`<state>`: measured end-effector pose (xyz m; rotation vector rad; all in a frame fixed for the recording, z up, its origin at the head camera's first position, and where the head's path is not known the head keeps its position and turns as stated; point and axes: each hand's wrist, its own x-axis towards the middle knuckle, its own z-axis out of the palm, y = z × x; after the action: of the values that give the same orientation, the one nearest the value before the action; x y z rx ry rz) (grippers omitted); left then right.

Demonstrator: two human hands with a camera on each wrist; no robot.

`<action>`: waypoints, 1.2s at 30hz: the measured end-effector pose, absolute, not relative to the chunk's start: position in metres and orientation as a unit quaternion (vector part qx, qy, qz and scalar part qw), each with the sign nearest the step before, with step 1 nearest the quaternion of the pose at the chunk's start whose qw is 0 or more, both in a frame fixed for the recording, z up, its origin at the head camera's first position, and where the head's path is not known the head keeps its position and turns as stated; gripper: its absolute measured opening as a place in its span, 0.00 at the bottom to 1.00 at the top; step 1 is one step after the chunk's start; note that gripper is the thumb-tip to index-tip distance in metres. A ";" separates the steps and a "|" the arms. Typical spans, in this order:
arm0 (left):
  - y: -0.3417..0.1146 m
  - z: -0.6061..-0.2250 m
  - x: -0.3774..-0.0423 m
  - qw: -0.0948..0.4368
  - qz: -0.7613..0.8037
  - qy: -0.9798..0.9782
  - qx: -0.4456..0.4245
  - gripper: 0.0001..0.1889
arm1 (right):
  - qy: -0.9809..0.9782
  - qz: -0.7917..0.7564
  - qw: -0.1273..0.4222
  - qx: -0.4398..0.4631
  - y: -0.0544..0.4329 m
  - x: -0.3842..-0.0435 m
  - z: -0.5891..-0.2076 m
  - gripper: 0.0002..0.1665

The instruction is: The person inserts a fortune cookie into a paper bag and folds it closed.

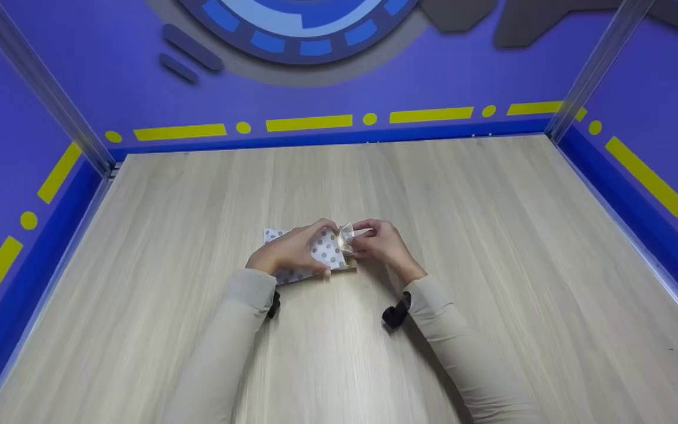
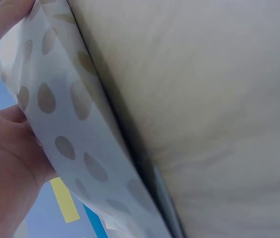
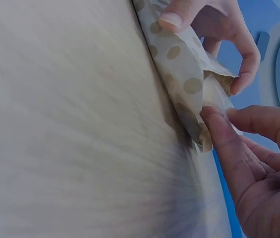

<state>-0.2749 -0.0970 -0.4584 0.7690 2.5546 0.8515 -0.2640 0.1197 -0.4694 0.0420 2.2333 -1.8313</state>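
A flat, white, paper-like packet with grey-beige polka dots [image 1: 327, 250] sits about the middle of the pale wood-grain desk [image 1: 327, 365], its long axis running roughly left to right, the right end angled slightly toward the far side. The mouth is at that right end, and a crinkled, see-through, shiny film [image 1: 346, 238] pokes out there. The person's right hand [image 1: 387, 246] lies just beyond the mouth on the right and is the nearer one to it; its thumb and fingers pinch the film, so the packet extends leftward from those fingers. The left hand [image 1: 292, 250] spans the packet's body from above, grasping it with the thumb at the near edge and fingers toward the far edge.

The packet looks thin and soft, its open end uneven, with a brownish inner face showing in the right wrist view. What lies deeper inside is hidden, and whether its underside fully touches the desk I cannot tell.
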 end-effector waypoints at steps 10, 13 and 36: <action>-0.098 -0.458 -0.275 0.175 0.308 0.899 0.258 0.43 | 0.762 -0.635 0.126 0.019 0.113 -0.266 -0.476 0.20; -0.099 -0.458 -0.275 0.176 0.312 0.897 0.260 0.43 | 0.761 -0.636 0.126 0.022 0.111 -0.265 -0.476 0.20; -0.098 -0.460 -0.274 0.173 0.318 0.893 0.267 0.43 | 0.827 -0.559 0.050 -0.025 0.111 -0.267 -0.478 0.25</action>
<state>-0.2742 -0.0983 -0.4599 0.7584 2.5322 0.9017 -0.2666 0.1112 -0.4785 -0.0760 2.5185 -1.7024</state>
